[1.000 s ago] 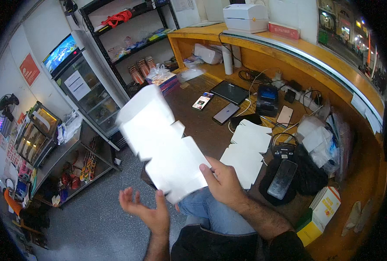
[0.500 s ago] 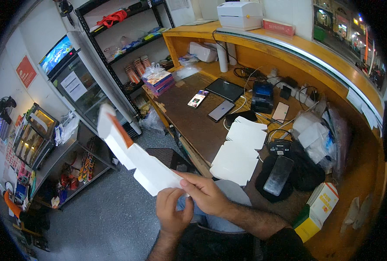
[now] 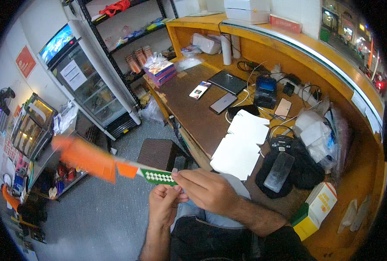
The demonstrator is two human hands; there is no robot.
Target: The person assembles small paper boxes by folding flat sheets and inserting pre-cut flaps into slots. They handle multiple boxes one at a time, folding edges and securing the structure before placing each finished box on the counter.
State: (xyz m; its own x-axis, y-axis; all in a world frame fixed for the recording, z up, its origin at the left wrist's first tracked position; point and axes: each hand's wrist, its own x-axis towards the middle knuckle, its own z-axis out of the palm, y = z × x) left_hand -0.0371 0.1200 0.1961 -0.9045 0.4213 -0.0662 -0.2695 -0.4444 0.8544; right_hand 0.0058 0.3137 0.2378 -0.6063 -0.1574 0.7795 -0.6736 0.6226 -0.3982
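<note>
Holding a creased cardboard sheet (image 3: 104, 164), orange and green on the printed face, in the air beyond the left edge of the counter (image 3: 189, 114). Pinched at the green end by the right hand (image 3: 208, 189); met along the lower edge by curled fingers of the left hand (image 3: 163, 202), cannot tell whether gripping. Probably light, stiff but bendable at creases; best taken by a panel edge. Crowded near the counter's near-left corner by white sheets (image 3: 234, 152); roomier leftward, past the stool (image 3: 154, 153).
</note>
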